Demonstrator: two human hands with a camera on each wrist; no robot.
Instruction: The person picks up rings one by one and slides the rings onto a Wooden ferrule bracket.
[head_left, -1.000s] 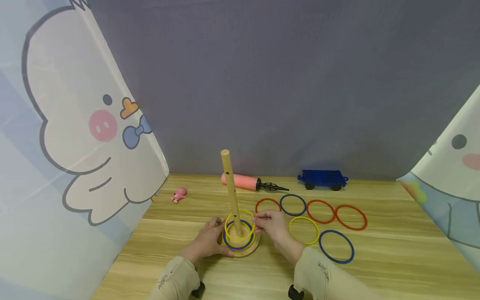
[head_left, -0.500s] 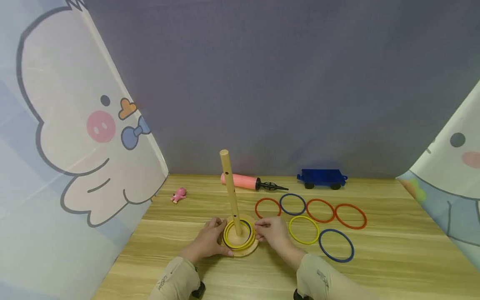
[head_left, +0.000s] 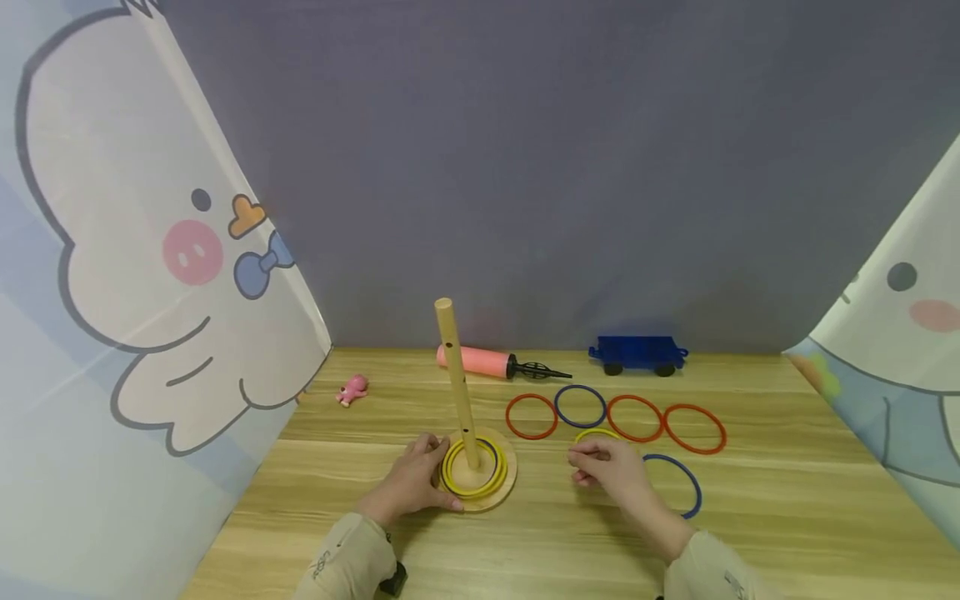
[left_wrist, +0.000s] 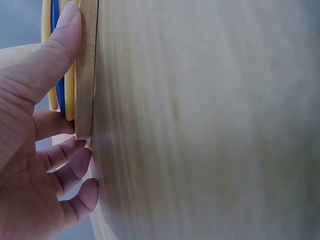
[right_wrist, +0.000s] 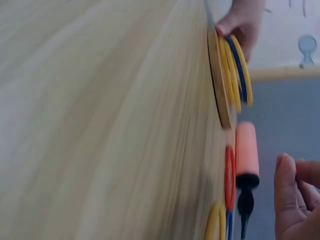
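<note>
In the head view, my left hand (head_left: pixel 410 479) grips the round base (head_left: pixel 512 467) of a wooden peg stand at its left edge. The stand's upright post (head_left: pixel 457 383) rises from it. Yellow rings (head_left: pixel 500 483) and a blue ring (left_wrist: pixel 60 97) lie stacked around the foot of the post. In the left wrist view, the thumb lies against the base and ring edges. My right hand (head_left: pixel 611 471) hovers over a yellow ring (head_left: pixel 596 432), partly hiding it. The right wrist view shows its thumb and fingers (right_wrist: pixel 286 190) loosely bent, with nothing between them.
Red rings (head_left: pixel 531 416) and blue rings (head_left: pixel 581 406) lie flat on the table (head_left: pixel 540 542) to the stand's right. Behind are a pink hand pump (head_left: pixel 483 362) and a blue toy wagon (head_left: pixel 637 353). A pink figurine (head_left: pixel 352 389) lies at the left.
My right hand lowered a yellow ring around the post onto the stack, let go, and moved right to above another yellow ring. The left hand stays on the base.
</note>
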